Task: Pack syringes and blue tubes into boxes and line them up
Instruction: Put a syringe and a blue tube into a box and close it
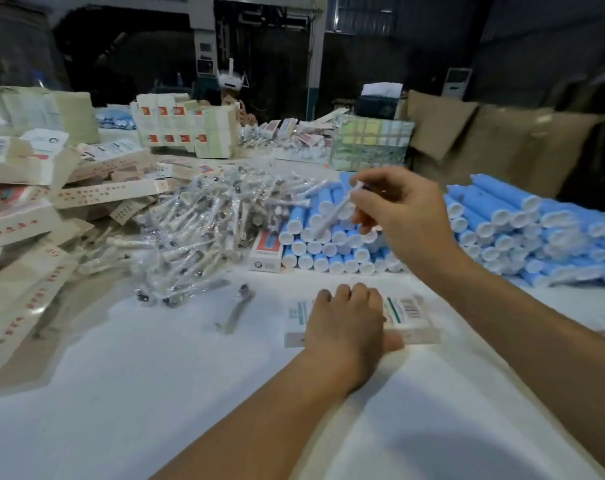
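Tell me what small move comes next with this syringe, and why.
Probably lower the syringe toward the box: the right hand pinches it above the blue tubes, while the left hand holds the box flat on the table.

A packing workshop: heaps of wrapped syringes (197,230), stacked blue tubes (523,233), flat cartons (186,129) crowd a white surface (155,375); dim warehouse behind.
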The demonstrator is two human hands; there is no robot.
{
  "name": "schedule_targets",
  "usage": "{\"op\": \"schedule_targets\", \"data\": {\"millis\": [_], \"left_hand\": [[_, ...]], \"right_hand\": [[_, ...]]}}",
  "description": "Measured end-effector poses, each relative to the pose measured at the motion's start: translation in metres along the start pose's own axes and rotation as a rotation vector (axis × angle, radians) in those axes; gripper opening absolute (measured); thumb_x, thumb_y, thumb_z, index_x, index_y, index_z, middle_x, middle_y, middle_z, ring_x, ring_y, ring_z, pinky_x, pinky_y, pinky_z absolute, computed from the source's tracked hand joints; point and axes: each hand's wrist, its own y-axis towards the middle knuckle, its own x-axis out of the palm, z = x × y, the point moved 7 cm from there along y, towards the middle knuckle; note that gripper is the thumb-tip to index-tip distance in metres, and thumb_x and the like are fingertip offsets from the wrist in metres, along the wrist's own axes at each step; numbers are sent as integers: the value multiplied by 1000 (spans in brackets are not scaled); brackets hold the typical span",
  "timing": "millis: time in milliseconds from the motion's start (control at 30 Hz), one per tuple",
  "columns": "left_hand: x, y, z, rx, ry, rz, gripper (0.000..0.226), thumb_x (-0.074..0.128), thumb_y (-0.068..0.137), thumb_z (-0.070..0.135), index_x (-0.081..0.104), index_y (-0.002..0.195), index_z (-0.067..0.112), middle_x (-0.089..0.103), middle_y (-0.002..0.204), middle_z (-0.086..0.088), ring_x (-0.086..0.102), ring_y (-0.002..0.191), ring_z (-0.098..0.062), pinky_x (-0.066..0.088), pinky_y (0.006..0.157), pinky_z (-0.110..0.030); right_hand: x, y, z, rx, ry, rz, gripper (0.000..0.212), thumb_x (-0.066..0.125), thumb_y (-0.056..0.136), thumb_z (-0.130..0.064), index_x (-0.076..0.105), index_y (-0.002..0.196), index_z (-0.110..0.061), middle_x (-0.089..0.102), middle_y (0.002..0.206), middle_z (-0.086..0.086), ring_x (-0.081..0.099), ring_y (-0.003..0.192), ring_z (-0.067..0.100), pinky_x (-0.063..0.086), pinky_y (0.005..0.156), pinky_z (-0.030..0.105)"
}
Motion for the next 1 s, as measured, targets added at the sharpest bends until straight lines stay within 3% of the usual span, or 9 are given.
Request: {"op": "schedule_targets", "data": {"millis": [167, 267, 567, 867, 933, 1000], "left_hand": [[-3, 1, 3, 25, 24, 128, 65, 38, 86, 69, 41, 127, 18, 49, 121, -1, 44, 108, -23, 32, 86, -36], [-1, 4, 0, -2, 28, 130, 69, 32, 86, 72, 36, 132, 22, 46, 126, 2, 43, 113, -20, 32, 89, -34], [-7, -4, -1, -57, 79, 176, 73, 25, 83, 75, 34, 134, 23, 47, 123, 5, 44, 110, -17, 34, 88, -31], [-10, -4, 9, -29, 85, 209, 73, 27, 84, 73, 32, 136, 22, 46, 126, 4, 43, 113, -17, 33, 90, -31], [-9, -3, 16, -2, 83, 215, 74, 28, 84, 73, 32, 137, 21, 46, 126, 4, 42, 113, -18, 32, 91, -32], [-9, -2, 20, 13, 81, 229, 72, 29, 85, 73, 33, 136, 21, 47, 125, 4, 43, 111, -18, 32, 90, -32]], "right_hand": [[-128, -63, 67, 401, 227, 485, 16, 57, 87, 4, 58, 79, -10, 60, 57, 0, 56, 46, 10, 47, 45, 22], [-152, -105, 103, 548, 239, 626, 18, 56, 86, 7, 54, 79, -9, 55, 65, 9, 55, 42, 10, 45, 40, 21], [-134, -123, 122, 657, 119, 591, 16, 67, 80, -3, 58, 70, -13, 65, 66, 3, 48, 51, 8, 36, 47, 22], [-115, -121, 108, 594, 50, 485, 14, 70, 80, -9, 62, 70, -13, 65, 56, -9, 55, 50, -2, 46, 56, 18], [-105, -121, 109, 600, 36, 436, 13, 68, 83, -10, 65, 70, -9, 69, 61, -6, 67, 62, 6, 53, 65, 27], [-98, -121, 107, 585, -14, 388, 20, 66, 86, -17, 68, 66, -10, 72, 72, 0, 69, 80, 24, 55, 75, 42]]}}
